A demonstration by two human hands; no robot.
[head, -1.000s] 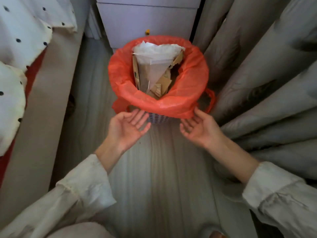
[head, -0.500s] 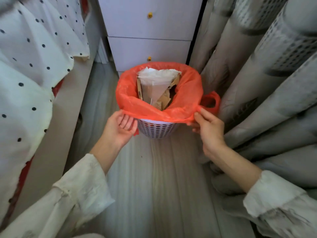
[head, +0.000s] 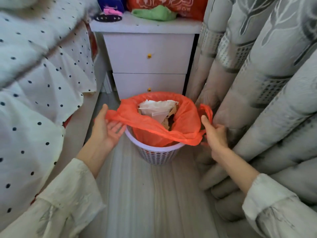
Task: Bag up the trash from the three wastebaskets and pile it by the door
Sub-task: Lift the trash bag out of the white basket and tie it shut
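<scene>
Orange trash bag (head: 185, 124), thin translucent plastic, sitting as liner in white perforated wastebasket (head: 157, 154) on pale wood-grain floor (head: 145, 194), directly in front of white two-drawer nightstand (head: 148, 54). Near edge of bag peeled off basket rim and lifted, stretched in a sagging line between both hands; bare white rim exposed below it. Far edge looks draped over the back of the rim. Bag mouth open, contents visible: crumpled white paper or plastic (head: 158, 107) on top, brown cardboard scraps (head: 171, 114) beside and under it. Loop handle of bag (head: 206, 110) sticking up at right side. Left hand (head: 107, 129) palm up, thumb pinching left bag edge against loosely bent fingers. Right hand (head: 214, 134) gripping right bag edge near the handle, thumb up, fingers curled round the plastic. Polka-dot bedding (head: 37, 83) hanging at left, patterned grey curtain (head: 257, 83) in folds at right, touching floor just beside basket. Green cloth (head: 154, 13) and red bag (head: 180, 4) on nightstand top. Cream sleeves on both forearms.
</scene>
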